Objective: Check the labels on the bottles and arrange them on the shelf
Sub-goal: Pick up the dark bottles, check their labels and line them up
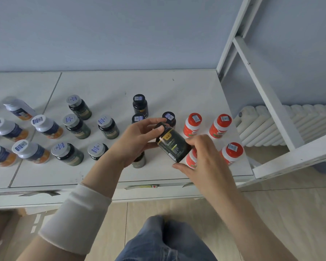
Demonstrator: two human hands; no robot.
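A black bottle (174, 146) with a gold label is held tilted above the white shelf top (177, 85). My left hand (137, 140) grips its cap end, my right hand (203, 157) holds its base. Behind them stand black bottles (140, 105). Red-capped bottles (219, 126) stand to the right. Grey-capped green-labelled bottles (79, 107) occupy the middle left. White-capped blue and orange bottles (46, 127) stand at the far left. One more bottle (138, 161) is partly hidden under my left wrist.
A white ladder-like frame (262, 91) leans at the right of the shelf top. Behind it, a white radiator (299, 121) runs along the wall. One white bottle (18, 109) lies on its side at the far left. My knees (166, 240) are below over a wooden floor.
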